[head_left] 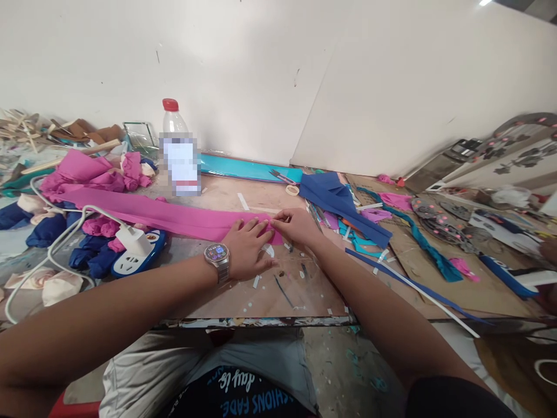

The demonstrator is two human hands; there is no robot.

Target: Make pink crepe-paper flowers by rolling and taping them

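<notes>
Bare forearms [143, 313] cross the front edge of the surface [256, 305]. The left hand [246, 252], fingers spread and gripping nothing, presses a long magenta cloth strip [191, 217] between front and back edges; the right hand [299, 226] pinches its right end, fingers nearly closed. Uneven pressure could skew it.

Fit check from my remote seat: black top [243, 395], pale grey trousers [143, 371], smartwatch [216, 253]
The smartwatch has a round dark face with colourful icons and a silvery band, right behind my feed's bare left hand [248, 249]. Below the smartwatch: the trousers, plus white and blue lettering [237, 380] ("day is", "FADE"). Way right of it and lower, one black sleeve [452, 400].
</notes>
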